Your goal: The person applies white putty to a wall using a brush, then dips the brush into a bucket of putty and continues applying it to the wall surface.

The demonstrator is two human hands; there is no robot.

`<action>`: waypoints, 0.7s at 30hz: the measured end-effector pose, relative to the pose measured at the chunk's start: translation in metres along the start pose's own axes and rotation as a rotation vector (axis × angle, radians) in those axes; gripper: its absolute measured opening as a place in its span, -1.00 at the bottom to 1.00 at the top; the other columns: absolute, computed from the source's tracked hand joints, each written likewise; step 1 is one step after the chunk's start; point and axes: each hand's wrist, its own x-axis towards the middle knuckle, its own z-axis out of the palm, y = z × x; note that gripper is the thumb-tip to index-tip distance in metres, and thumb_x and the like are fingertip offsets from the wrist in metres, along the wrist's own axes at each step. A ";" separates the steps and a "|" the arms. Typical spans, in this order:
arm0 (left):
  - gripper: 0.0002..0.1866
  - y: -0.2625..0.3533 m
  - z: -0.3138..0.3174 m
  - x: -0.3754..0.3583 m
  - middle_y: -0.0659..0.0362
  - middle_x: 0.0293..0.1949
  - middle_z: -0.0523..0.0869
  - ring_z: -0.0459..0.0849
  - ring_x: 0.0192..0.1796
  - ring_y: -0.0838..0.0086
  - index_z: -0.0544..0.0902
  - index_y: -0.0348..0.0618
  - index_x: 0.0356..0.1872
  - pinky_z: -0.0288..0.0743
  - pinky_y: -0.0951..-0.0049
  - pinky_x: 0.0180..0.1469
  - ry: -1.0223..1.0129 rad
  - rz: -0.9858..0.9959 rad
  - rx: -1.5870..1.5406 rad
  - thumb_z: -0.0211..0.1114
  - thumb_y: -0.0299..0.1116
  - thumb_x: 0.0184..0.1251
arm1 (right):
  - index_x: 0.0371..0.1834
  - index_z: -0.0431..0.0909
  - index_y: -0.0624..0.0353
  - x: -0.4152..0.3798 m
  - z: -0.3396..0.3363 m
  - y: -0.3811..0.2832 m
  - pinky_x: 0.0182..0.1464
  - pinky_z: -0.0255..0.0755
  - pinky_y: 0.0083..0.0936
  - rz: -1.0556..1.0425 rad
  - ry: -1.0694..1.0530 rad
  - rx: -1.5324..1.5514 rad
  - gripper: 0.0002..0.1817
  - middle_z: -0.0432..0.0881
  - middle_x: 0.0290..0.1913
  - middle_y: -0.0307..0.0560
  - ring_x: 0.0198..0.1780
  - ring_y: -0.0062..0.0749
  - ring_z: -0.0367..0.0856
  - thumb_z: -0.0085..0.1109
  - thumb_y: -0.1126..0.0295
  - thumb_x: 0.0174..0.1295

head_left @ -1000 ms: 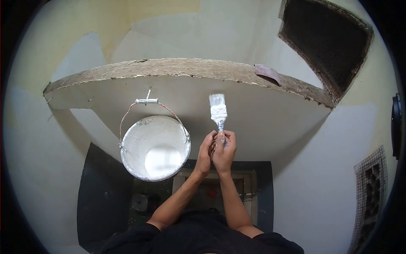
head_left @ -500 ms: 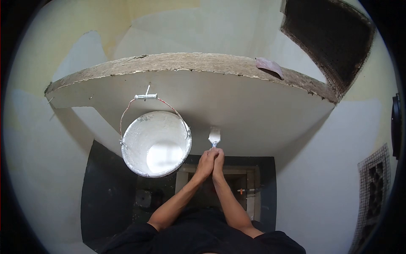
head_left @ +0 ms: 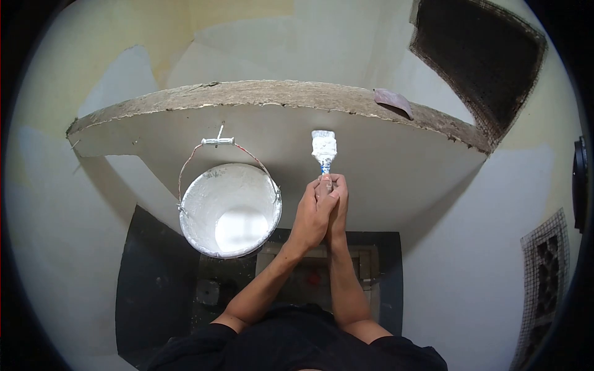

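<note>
Single head-worn fisheye view, looking steeply down past the person's arms, close on concrete ledge (head_left: pixel 272 93), floor far below.

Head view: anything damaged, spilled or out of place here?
No spill shows. The concrete ledge has a rough, crumbling unpainted edge, and a loose reddish scrap lies on its right end. The paint bucket hangs from a nail under the ledge. Both hands, left hand and right hand, clasp the paintbrush.
</note>
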 end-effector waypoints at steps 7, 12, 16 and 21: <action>-0.43 -0.100 -0.003 -0.005 -0.07 0.08 0.66 0.59 0.18 0.32 0.50 -0.38 0.24 0.39 0.37 0.27 0.099 -0.097 0.009 0.12 -0.03 0.52 | -0.14 0.39 0.24 -0.013 -0.004 0.101 -0.39 0.34 -0.50 0.143 -0.016 0.034 -0.74 0.47 -0.43 -0.28 -0.41 -0.62 0.38 0.02 0.22 0.54; -0.38 -0.168 -0.009 -0.027 -0.08 0.04 0.70 0.62 0.15 0.31 0.60 -0.40 0.14 0.40 0.35 0.23 0.172 -0.390 0.143 0.08 0.08 0.53 | -0.25 0.43 0.21 -0.048 -0.010 0.199 -0.33 0.38 -0.41 0.236 0.040 -0.054 -0.72 0.51 -0.42 -0.23 -0.37 -0.52 0.43 0.04 0.21 0.52; -0.33 -0.171 -0.011 -0.043 -0.29 0.10 0.66 0.62 0.23 -0.05 0.55 -0.47 0.17 0.42 0.17 0.26 0.115 -0.462 0.085 0.07 0.09 0.49 | -0.30 0.46 0.24 -0.071 -0.015 0.207 -0.30 0.41 -0.34 0.306 0.065 -0.156 -0.68 0.54 -0.43 -0.15 -0.36 -0.46 0.48 0.05 0.19 0.51; -0.41 -0.086 -0.006 -0.043 -0.22 0.12 0.62 0.61 0.20 0.09 0.41 -0.45 0.30 0.40 0.25 0.28 0.197 -0.124 -0.018 0.08 -0.07 0.53 | -0.23 0.46 0.28 -0.048 0.001 0.092 -0.29 0.41 -0.39 0.034 -0.021 -0.121 -0.69 0.50 -0.46 -0.14 -0.36 -0.49 0.45 0.07 0.20 0.49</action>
